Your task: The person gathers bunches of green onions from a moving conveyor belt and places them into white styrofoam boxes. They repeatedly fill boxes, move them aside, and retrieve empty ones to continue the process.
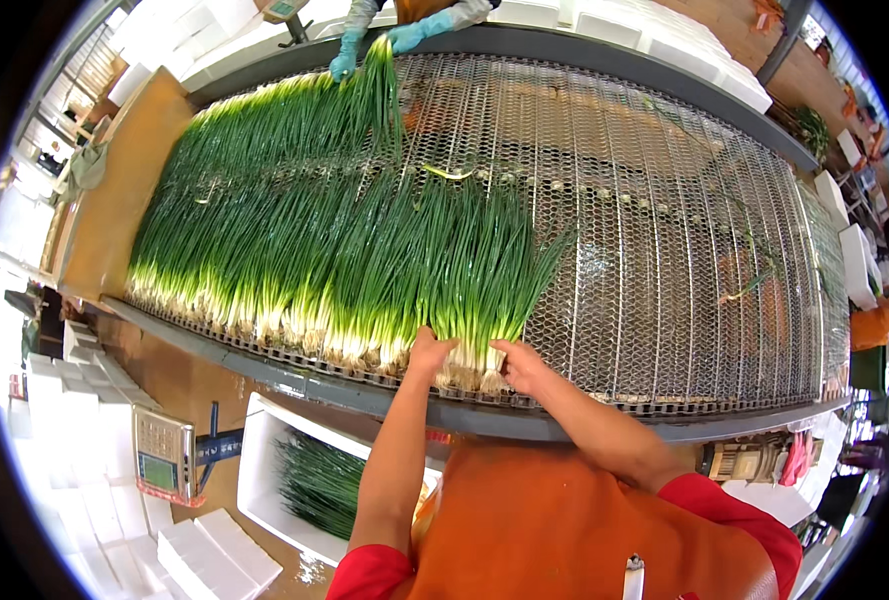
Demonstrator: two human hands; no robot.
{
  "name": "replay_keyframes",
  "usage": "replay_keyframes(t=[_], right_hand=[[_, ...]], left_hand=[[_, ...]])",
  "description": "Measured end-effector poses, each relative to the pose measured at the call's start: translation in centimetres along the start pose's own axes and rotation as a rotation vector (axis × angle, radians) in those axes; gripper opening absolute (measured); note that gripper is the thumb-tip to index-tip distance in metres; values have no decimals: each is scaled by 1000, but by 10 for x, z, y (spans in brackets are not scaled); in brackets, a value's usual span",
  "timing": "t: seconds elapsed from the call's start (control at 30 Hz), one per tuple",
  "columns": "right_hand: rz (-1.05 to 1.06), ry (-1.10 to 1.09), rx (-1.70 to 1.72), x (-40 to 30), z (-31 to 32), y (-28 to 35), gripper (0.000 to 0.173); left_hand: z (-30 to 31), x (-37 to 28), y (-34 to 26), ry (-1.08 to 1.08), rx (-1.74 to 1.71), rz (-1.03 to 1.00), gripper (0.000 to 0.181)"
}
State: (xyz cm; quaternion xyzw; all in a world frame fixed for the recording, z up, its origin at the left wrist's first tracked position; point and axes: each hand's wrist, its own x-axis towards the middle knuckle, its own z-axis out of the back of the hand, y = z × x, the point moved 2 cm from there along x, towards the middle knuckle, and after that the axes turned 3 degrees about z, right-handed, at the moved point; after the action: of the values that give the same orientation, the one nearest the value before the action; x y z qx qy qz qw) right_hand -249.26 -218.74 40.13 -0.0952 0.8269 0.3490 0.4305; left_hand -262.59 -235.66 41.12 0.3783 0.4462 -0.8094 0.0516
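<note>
A dense row of green onions (pixel 354 240) lies on a metal mesh conveyor belt (pixel 639 315). Their white, rooted ends point towards me and their green leaves point away. At the row's right end, my left hand (pixel 431 352) grips the white stems from the left, its fingers partly hidden among them. My right hand (pixel 523 366) holds the outermost stems from the right, thumb on top. The roots between my hands hang close to the belt's near edge.
Across the belt, a person's blue-gloved hands (pixel 414 34) hold a bunch over a second onion row (pixel 279 112). A grey metal rail (pixel 317 386) edges the belt. Below left are a white foam box (pixel 260 450) containing greens and a scale display (pixel 165 454). A yellowish board (pixel 125 195) closes the left end.
</note>
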Motion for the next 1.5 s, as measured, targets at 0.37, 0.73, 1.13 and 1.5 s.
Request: replay_keyframes(t=[0.37,0.73,1.13,1.5], right_hand=[[-41,56,144,26,-3,-13,22],[207,141,166,-94,-39,65,41],[632,86,3,-201,-71,108,53],[533,237,33,-55,-191,50,51]], left_hand=[[0,-16,-35,175,-122,204,115],[1,-84,-108,368,-603,35,70],[27,-156,-183,509,-462,-366,89],[166,-41,-122,481,-458,-276,103]])
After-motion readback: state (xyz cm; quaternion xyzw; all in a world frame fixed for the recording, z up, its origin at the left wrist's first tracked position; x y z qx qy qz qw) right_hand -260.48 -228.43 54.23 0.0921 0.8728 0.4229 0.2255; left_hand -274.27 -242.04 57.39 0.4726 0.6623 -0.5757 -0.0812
